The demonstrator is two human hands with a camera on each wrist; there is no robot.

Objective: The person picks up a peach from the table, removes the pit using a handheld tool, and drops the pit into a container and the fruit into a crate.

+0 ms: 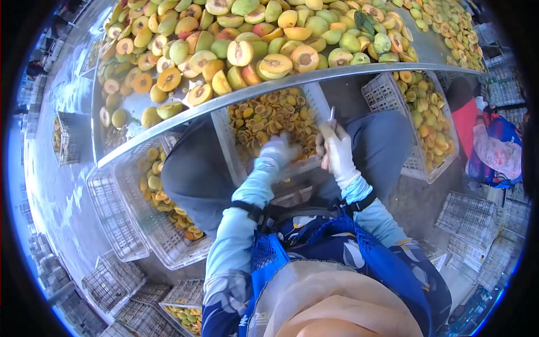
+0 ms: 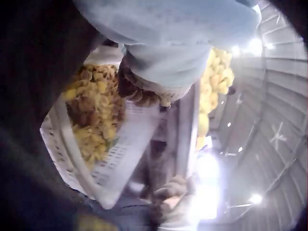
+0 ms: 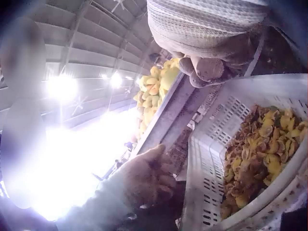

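Note:
My left hand [image 1: 278,153], in a pale glove and blurred by motion, is over a white crate [image 1: 226,137] of small yellow-brown fruit pieces [image 1: 266,119]. Its fingers look loosely bent in the right wrist view, with nothing visible in them. Beside the crate's right side, my gloved right hand [image 1: 340,154] grips a slim silvery metal tool [image 1: 332,114] whose end sticks up past the fingers. Stained, curled fingers [image 3: 210,69] of that hand show in the right wrist view; the tool is hidden there. Peach halves [image 1: 240,54], many with pits, cover the metal table ahead.
The metal table's raised edge [image 1: 247,92] runs across in front of my knees. More crates of fruit stand at left [image 1: 168,224] and right [image 1: 412,143]. Stacked crates [image 1: 469,219] fill the right side, where another person [image 1: 497,146] sits close by.

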